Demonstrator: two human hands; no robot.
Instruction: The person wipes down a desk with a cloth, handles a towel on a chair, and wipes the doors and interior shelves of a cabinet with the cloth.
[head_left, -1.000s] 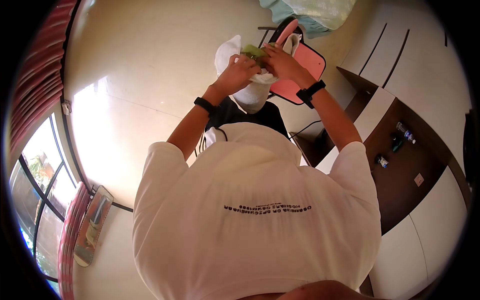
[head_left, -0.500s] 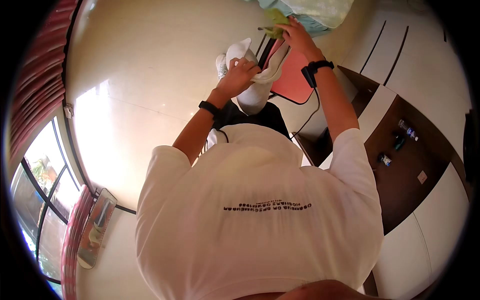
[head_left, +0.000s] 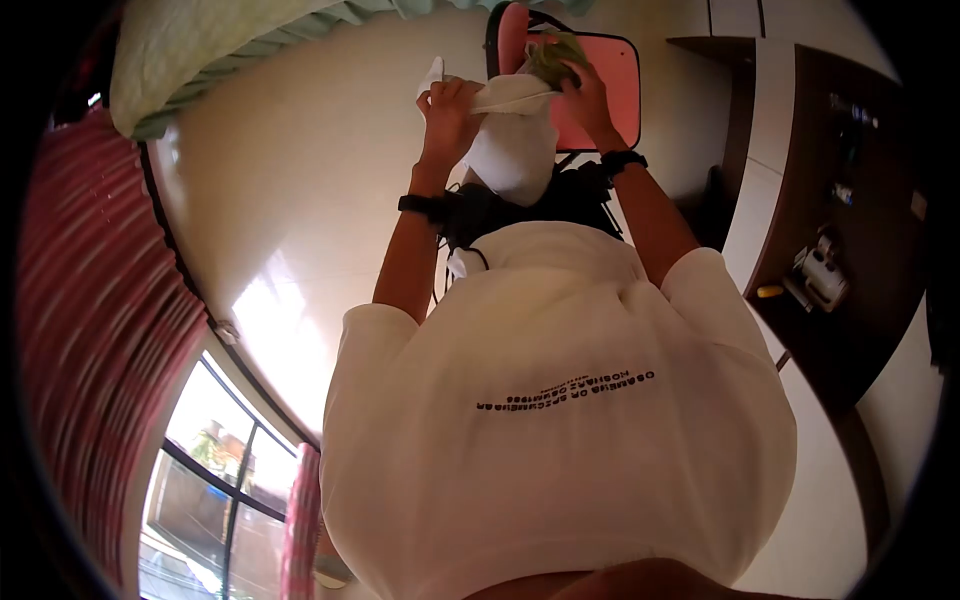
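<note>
One edge of the white cloth (head_left: 512,158) is gripped in the left hand (head_left: 450,112), fingers curled over it, apparently to keep that edge raised and stretched. The right hand (head_left: 588,98) holds crumpled green cloth (head_left: 558,56) beside it, near the pink chair (head_left: 618,88); whether it also pinches the white edge, I cannot tell. The white cloth's long axis points toward the person's body.

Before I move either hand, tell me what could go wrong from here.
The green item might slip from the right hand's grip and drop toward the pink chair seen behind it.

The white cloth could sag or slide if the left hand's grip near its upper edge loosens.
</note>
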